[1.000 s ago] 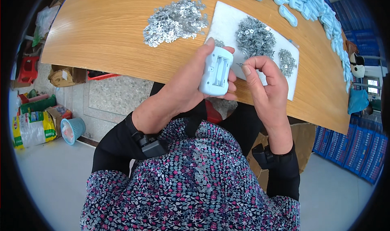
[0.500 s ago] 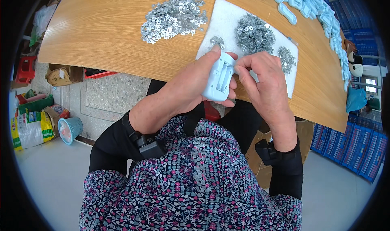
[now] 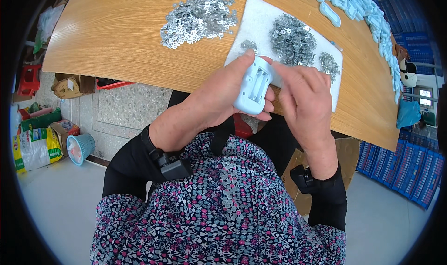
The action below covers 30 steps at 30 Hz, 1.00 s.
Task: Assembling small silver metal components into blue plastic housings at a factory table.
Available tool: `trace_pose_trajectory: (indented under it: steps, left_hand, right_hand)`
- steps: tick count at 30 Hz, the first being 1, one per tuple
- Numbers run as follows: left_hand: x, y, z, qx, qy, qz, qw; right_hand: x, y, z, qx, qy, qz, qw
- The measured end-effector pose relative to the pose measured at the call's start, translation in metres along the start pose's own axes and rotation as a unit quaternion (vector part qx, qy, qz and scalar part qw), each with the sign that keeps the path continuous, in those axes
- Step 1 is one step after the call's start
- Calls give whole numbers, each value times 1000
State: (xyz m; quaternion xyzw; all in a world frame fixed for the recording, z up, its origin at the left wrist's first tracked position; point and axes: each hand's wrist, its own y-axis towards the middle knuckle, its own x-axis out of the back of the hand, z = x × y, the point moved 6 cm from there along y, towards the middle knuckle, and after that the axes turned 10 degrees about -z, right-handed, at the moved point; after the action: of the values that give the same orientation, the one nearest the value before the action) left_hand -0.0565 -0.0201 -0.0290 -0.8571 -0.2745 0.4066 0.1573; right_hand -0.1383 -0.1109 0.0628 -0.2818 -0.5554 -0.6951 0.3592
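A light blue plastic casing (image 3: 248,103) with a two-slot battery compartment lies tilted in my left hand (image 3: 221,89). That hand is closed around it, with the thumb along the upper left edge and the fingertips showing past the right side. Metal contacts show at the ends of the slots. My right hand (image 3: 307,95) is at the casing's upper right end. Its index finger reaches to that end, while the thumb stands apart lower down. Nothing shows between the finger and thumb; the index fingertip's underside is hidden.
On the white foam sheet (image 3: 260,20) lie a large heap of small metal contacts (image 3: 292,39) and two smaller piles. Flat metal pieces (image 3: 198,20) are heaped on the wooden table (image 3: 107,32) to the left. Many light blue casings (image 3: 342,4) are piled along the far right edge.
My right hand's pinch at the casing's upper right side has loosened, with index finger and thumb now farther apart. The casing has turned slightly, showing more of its slots.
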Motion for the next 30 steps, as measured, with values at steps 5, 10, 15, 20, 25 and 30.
trace_pose_trajectory:
  steps: [5,10,15,20,25,30]
  left_hand:
    - [-2,1,-3,-16,2,30,999]
    - [-11,-5,-3,11,42,73,996]
    - [1,2,-4,-116,178,10,977]
    - [-3,-4,-10,-194,346,-5,918]
    - [-15,-11,-20,-253,455,-17,854]
    - [-12,-2,-15,-400,456,-10,795]
  right_hand:
    - [-4,-14,-16,-145,131,3,981]
    - [-25,-29,-33,-446,490,82,744]
    - [-29,-41,-46,-469,499,71,725]
    - [-32,-48,-47,-488,483,72,724]
    - [-28,-49,-44,-475,439,76,759]
    - [-18,-40,-36,-462,449,58,763]
